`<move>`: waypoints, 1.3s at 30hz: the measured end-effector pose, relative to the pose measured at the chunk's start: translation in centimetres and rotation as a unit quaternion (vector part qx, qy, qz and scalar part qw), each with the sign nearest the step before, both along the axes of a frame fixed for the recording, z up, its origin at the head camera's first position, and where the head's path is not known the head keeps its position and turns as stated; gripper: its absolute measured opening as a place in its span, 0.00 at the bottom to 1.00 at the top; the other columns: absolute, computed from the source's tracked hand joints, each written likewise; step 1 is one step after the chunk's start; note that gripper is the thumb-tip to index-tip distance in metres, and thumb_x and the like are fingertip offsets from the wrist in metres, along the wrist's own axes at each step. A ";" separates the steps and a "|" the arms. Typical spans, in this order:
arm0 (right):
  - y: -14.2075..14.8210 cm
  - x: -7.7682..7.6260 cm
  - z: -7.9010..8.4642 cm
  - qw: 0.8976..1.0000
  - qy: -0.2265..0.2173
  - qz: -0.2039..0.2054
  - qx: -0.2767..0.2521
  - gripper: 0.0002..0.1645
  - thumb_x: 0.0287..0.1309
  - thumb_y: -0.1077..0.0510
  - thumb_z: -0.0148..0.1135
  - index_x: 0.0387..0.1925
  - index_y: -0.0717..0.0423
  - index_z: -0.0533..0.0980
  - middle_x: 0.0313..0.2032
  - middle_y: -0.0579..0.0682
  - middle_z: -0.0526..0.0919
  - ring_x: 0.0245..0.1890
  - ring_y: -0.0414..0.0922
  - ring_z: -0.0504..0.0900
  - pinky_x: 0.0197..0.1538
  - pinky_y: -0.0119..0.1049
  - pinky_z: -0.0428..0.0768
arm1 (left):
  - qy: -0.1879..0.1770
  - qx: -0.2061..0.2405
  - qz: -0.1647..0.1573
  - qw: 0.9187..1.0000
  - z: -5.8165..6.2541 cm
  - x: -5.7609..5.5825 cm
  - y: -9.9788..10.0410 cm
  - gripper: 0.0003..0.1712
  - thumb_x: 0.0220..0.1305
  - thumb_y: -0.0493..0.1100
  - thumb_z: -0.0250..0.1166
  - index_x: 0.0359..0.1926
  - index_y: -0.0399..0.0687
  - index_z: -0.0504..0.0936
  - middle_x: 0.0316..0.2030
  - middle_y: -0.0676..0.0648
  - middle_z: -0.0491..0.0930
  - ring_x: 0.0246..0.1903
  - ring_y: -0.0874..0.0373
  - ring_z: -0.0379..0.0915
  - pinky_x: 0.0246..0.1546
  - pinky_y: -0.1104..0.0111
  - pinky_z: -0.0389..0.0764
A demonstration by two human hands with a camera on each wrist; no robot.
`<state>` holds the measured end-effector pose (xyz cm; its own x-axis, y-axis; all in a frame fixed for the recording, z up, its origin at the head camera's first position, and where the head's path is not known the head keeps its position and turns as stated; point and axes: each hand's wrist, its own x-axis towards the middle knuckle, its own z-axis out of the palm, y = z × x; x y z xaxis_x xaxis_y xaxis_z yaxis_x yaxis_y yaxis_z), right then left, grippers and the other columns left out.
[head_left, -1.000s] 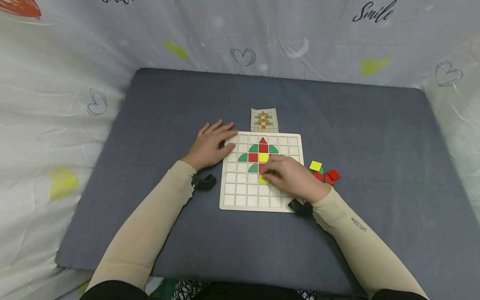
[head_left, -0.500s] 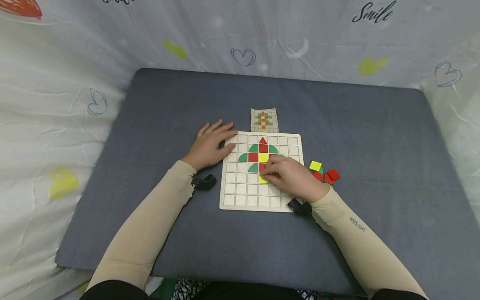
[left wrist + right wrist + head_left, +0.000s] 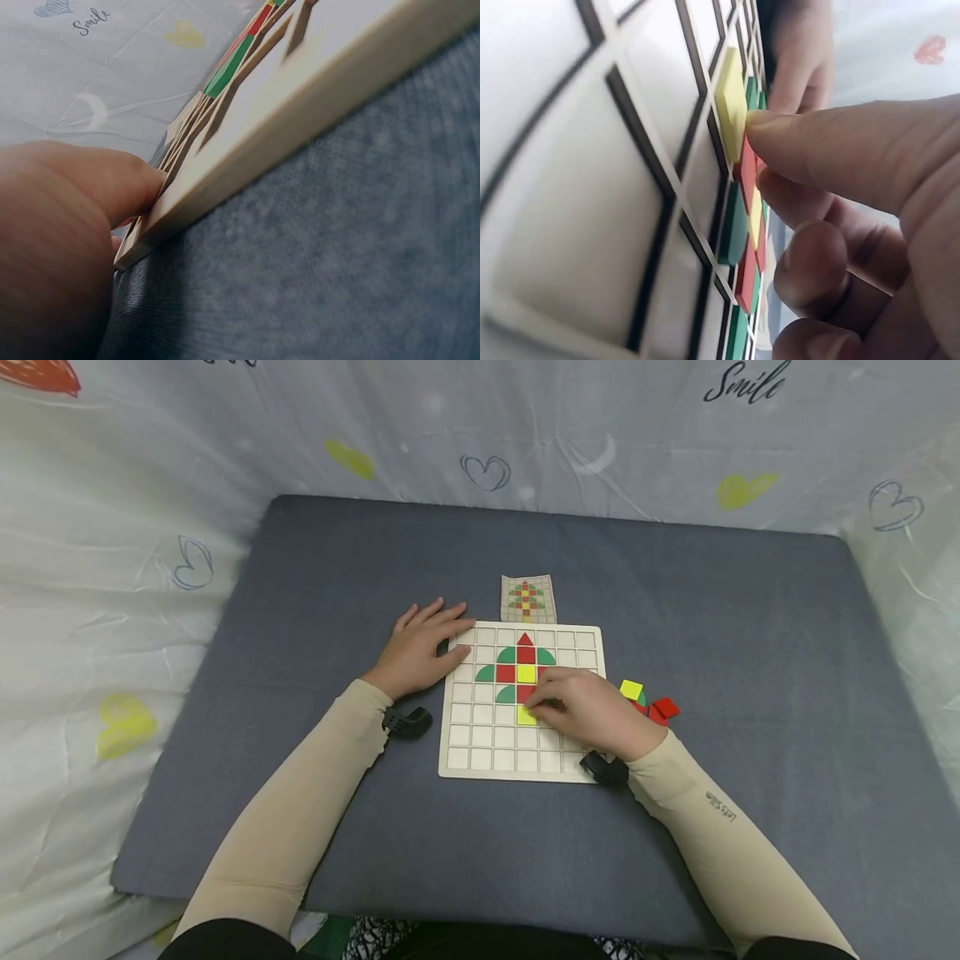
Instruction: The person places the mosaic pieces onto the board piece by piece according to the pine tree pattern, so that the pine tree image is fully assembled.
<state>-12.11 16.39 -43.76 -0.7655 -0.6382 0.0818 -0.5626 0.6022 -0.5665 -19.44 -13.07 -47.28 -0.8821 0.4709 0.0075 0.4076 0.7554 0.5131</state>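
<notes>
A white grid board (image 3: 480, 758) lies on the table, bearing red, yellow and green tiles in a tree-like pattern. The lowest tile in the middle column is a yellow square tile (image 3: 526, 717). At its right edge is my right hand (image 3: 588, 710), fingers curled; in the right wrist view the thumb tip touches the yellow tile (image 3: 731, 105). The hand hides some right-side tiles. My left hand (image 3: 420, 650) rests at the board's upper left corner, fingers spread; its thumb lies on the board's rim (image 3: 225, 199) in the left wrist view.
Behind the board lies a small pattern card (image 3: 528, 600) with a printed tree. To the board's right is a loose pile with a yellow square (image 3: 631, 690), several red tiles (image 3: 666, 707) and a bit of green. The dark grey table (image 3: 750, 693) is ringed by printed curtains.
My right hand has shifted slightly right, its fingertips now at the yellow tile's right edge and more of that tile showing. The left hand stays in place.
</notes>
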 end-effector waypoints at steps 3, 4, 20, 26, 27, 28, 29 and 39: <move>0.2 -0.1 0.3 1.000 -0.004 -0.009 0.009 0.05 0.61 0.60 0.77 0.39 0.50 0.91 0.37 0.40 0.87 0.36 0.39 0.81 0.44 0.38 0.84 | 0.000 -0.001 0.000 1.000 0.0 0.0 0.0 0.31 0.80 0.59 0.57 0.78 0.60 0.72 0.81 0.53 0.59 0.83 0.51 0.42 0.83 0.51 0.33; 0.3 -0.2 0.4 1.000 -0.006 -0.012 0.012 0.05 0.61 0.60 0.77 0.39 0.50 0.91 0.38 0.41 0.87 0.37 0.40 0.81 0.44 0.38 0.84 | 0.001 -0.001 -0.001 1.000 0.1 -0.1 0.0 0.31 0.80 0.59 0.57 0.78 0.60 0.71 0.81 0.53 0.59 0.83 0.51 0.41 0.83 0.51 0.33; 3.7 -1.2 2.7 0.995 -0.024 -0.086 0.032 0.08 0.66 0.62 0.71 0.45 0.57 0.89 0.37 0.48 0.87 0.30 0.43 0.76 0.32 0.38 0.77 | 0.001 -0.007 0.000 1.000 0.2 -0.2 0.1 0.31 0.79 0.59 0.58 0.78 0.60 0.72 0.81 0.53 0.59 0.83 0.51 0.41 0.83 0.51 0.33; 5.7 -1.5 4.0 0.989 -0.034 -0.133 0.048 0.10 0.69 0.59 0.71 0.48 0.57 0.88 0.37 0.48 0.86 0.30 0.43 0.77 0.31 0.38 0.78 | -0.003 -0.007 0.000 1.000 0.1 0.0 -0.1 0.32 0.79 0.60 0.58 0.78 0.60 0.71 0.81 0.53 0.58 0.84 0.51 0.41 0.83 0.51 0.33; 6.0 -1.6 4.3 0.988 -0.033 -0.141 0.048 0.10 0.69 0.58 0.70 0.48 0.57 0.88 0.37 0.48 0.86 0.30 0.43 0.78 0.32 0.38 0.78 | -0.003 -0.006 0.001 1.000 0.1 0.0 -0.1 0.32 0.79 0.60 0.58 0.78 0.60 0.71 0.81 0.53 0.58 0.84 0.51 0.41 0.83 0.51 0.32; 6.4 -1.6 4.7 0.987 -0.032 -0.149 0.050 0.10 0.69 0.58 0.70 0.49 0.56 0.88 0.38 0.48 0.86 0.30 0.43 0.78 0.32 0.38 0.78 | -0.002 -0.006 0.003 1.000 0.1 0.0 -0.1 0.32 0.79 0.60 0.58 0.78 0.60 0.71 0.81 0.53 0.58 0.84 0.51 0.41 0.83 0.51 0.32; 6.8 -1.6 5.0 0.986 -0.032 -0.155 0.050 0.11 0.70 0.57 0.69 0.49 0.56 0.88 0.39 0.49 0.86 0.30 0.44 0.78 0.31 0.38 0.78 | -0.002 -0.005 0.005 1.000 0.2 0.0 -0.1 0.31 0.79 0.59 0.58 0.78 0.60 0.71 0.81 0.53 0.58 0.83 0.51 0.41 0.83 0.52 0.32; 9.5 -1.1 5.8 0.979 -0.049 -0.188 0.061 0.15 0.71 0.53 0.69 0.53 0.56 0.87 0.43 0.50 0.86 0.35 0.45 0.79 0.36 0.34 0.77 | -0.013 -0.008 0.003 1.000 0.2 -0.1 0.1 0.32 0.79 0.60 0.58 0.78 0.59 0.71 0.81 0.53 0.58 0.84 0.52 0.41 0.83 0.52 0.32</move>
